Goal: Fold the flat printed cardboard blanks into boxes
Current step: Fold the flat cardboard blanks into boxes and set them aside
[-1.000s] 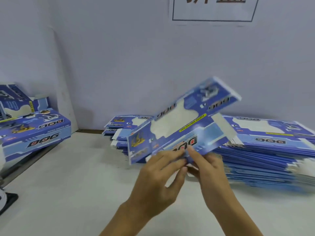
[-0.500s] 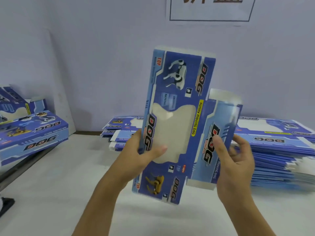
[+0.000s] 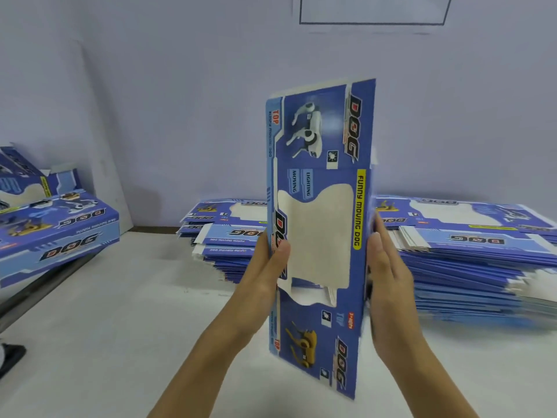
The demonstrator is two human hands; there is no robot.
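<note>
A blue printed cardboard blank (image 3: 319, 146) with "DOG" lettering and a clear window stands upright in front of me, held above the white table. My left hand (image 3: 265, 270) grips its left edge at mid height, thumb on the printed front. My right hand (image 3: 384, 267) lies flat along its right side with straight fingers pressing the side panel. Behind it lies a wide stack of flat blanks (image 3: 470, 254), with a smaller stack (image 3: 223, 227) to its left.
Folded boxes (image 3: 57, 227) are piled at the left on a lower ledge. The white table (image 3: 120, 312) runs to a pale wall. A framed white sign (image 3: 373, 10) hangs on the wall above. A dark object (image 3: 12, 356) sits at the far left edge.
The blank went from tilted and low to upright. Its right side panel, spread out half a second ago, is now folded back, with my right hand flat against it.
</note>
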